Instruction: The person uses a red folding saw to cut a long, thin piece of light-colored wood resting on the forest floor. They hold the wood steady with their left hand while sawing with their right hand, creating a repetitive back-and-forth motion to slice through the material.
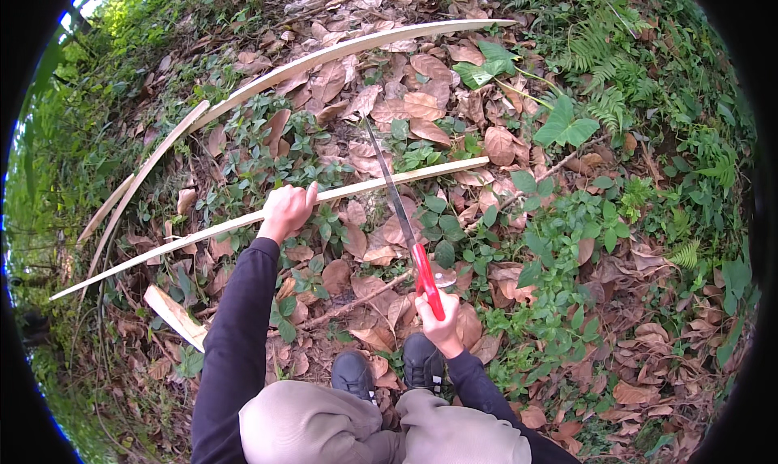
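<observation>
My left hand [287, 210] is wrapped round a long, thin, pale wooden strip [365, 185], which slants from the lower left up to the right. In my right hand [438, 323] is the red handle of a hand saw [400, 209]. The saw's narrow dark blade points away from me and crosses the strip to the right of my left hand. Whether its teeth touch the wood, I cannot tell.
Beyond lies a long, pale plank [356, 44], with more thin strips [154, 162] at its left end. A short wood piece [175, 316] is beside my left forearm. Brown dry leaves [640, 393], green plants [559, 277] and a thin branch [356, 302] cover the ground around my shoes [352, 375].
</observation>
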`<move>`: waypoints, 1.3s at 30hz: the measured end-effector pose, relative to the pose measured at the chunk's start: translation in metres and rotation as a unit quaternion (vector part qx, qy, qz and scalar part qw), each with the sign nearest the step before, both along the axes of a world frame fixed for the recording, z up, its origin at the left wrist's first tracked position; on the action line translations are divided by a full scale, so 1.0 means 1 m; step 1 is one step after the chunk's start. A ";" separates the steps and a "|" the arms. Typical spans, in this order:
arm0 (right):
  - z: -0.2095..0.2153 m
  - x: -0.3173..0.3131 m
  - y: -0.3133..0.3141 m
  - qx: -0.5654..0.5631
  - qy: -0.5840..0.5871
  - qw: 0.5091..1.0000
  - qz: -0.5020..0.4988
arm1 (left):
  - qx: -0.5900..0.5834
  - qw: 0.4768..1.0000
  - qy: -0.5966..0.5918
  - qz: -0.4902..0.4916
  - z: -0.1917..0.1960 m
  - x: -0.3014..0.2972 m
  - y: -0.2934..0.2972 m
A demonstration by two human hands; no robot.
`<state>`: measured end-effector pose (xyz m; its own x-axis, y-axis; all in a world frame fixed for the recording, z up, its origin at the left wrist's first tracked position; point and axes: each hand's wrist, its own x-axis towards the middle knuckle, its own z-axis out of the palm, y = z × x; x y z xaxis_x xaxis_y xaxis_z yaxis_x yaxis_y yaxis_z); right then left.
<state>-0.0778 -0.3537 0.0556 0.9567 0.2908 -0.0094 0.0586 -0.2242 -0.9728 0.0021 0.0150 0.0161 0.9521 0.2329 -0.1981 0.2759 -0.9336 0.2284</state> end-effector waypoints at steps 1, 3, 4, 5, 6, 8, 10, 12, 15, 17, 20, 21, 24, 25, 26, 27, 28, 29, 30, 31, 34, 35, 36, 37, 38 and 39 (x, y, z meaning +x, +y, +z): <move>0.013 -0.005 -0.004 0.018 0.061 0.998 -0.005 | 0.003 1.000 -0.003 0.006 0.001 0.001 0.002; 0.005 -0.030 -0.034 -0.039 -0.079 0.995 0.052 | 0.004 1.000 -0.001 -0.004 -0.001 0.012 0.010; 0.007 -0.045 -0.046 -0.035 -0.035 0.998 0.041 | 0.001 1.000 0.003 -0.009 -0.004 0.010 0.012; 0.008 -0.054 -0.055 -0.029 0.011 0.999 0.027 | 0.001 1.000 0.008 -0.016 -0.002 0.009 0.007; 0.008 -0.056 -0.060 -0.036 -0.018 0.999 0.011 | -0.004 1.000 0.008 -0.009 0.001 0.004 0.001; 0.011 -0.041 -0.052 -0.029 -0.029 0.999 0.018 | -0.008 1.000 0.009 -0.017 0.006 0.002 -0.005; 0.009 -0.015 -0.028 -0.007 -0.031 0.999 0.015 | 0.004 1.000 0.000 -0.025 -0.003 -0.006 0.003; -0.025 0.018 -0.012 -0.009 -0.091 0.995 0.024 | 0.000 1.000 0.006 -0.017 0.002 -0.006 -0.002; -0.029 0.051 0.022 0.043 0.018 0.999 -0.006 | -0.004 1.000 0.009 -0.010 0.002 0.002 -0.001; -0.012 0.048 0.029 0.012 -0.019 1.000 0.002 | -0.008 1.000 0.007 -0.014 0.000 0.003 0.004; -0.018 0.013 0.001 -0.010 -0.038 0.999 0.017 | 0.005 1.000 -0.013 0.009 -0.009 0.002 0.012; -0.017 -0.007 -0.018 -0.002 -0.058 0.998 0.028 | 0.000 1.000 -0.020 -0.003 -0.007 0.007 0.011; -0.008 -0.046 -0.065 -0.036 -0.030 0.998 0.030 | -0.012 1.000 0.006 -0.013 0.001 0.006 0.002; 0.003 -0.050 -0.066 -0.035 -0.055 0.998 0.022 | -0.016 1.000 0.012 -0.014 0.005 0.004 -0.001; 0.001 -0.045 -0.064 -0.045 -0.055 0.997 0.035 | -0.019 1.000 0.019 -0.015 0.007 0.001 -0.004; 0.002 -0.041 -0.057 -0.050 -0.032 0.998 0.025 | -0.022 0.999 0.019 -0.016 0.003 -0.004 -0.005; 0.001 -0.028 -0.042 -0.038 -0.032 0.998 0.025 | -0.020 1.000 0.013 -0.020 0.005 -0.003 -0.002; -0.004 -0.012 -0.027 -0.023 -0.030 0.999 0.026 | -0.015 1.000 0.010 -0.022 0.007 -0.005 0.000; -0.023 0.008 -0.013 -0.031 -0.079 0.996 0.026 | -0.021 1.000 0.014 -0.017 0.009 -0.007 -0.002; -0.039 0.028 0.000 -0.040 -0.127 0.991 0.030 | -0.014 1.000 0.012 -0.014 0.010 -0.004 -0.003; -0.036 0.052 0.033 0.070 0.026 0.997 -0.005 | -0.004 1.000 0.005 -0.015 0.006 0.006 0.000; -0.037 0.050 0.035 0.072 0.026 0.997 -0.010 | -0.003 1.000 0.004 -0.014 0.001 0.005 0.002; -0.038 0.049 0.035 0.073 0.026 0.997 -0.016 | -0.002 1.000 0.004 -0.012 -0.004 0.003 0.004; -0.034 0.043 0.030 0.060 0.019 0.998 -0.006 | -0.001 1.000 0.004 -0.008 -0.005 0.000 0.004; -0.026 0.033 0.021 0.051 0.006 0.999 0.004 | 0.004 1.000 -0.004 0.003 -0.007 -0.001 0.005; -0.020 0.022 0.010 0.042 -0.007 0.999 0.014 | 0.004 1.000 -0.010 -0.007 -0.008 0.004 0.009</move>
<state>-0.0556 -0.3433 0.0358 0.9483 0.3161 0.0288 0.0765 -0.1396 -0.9872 0.0057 0.0242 0.0083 0.9592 0.2203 -0.1773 0.2576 -0.9394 0.2261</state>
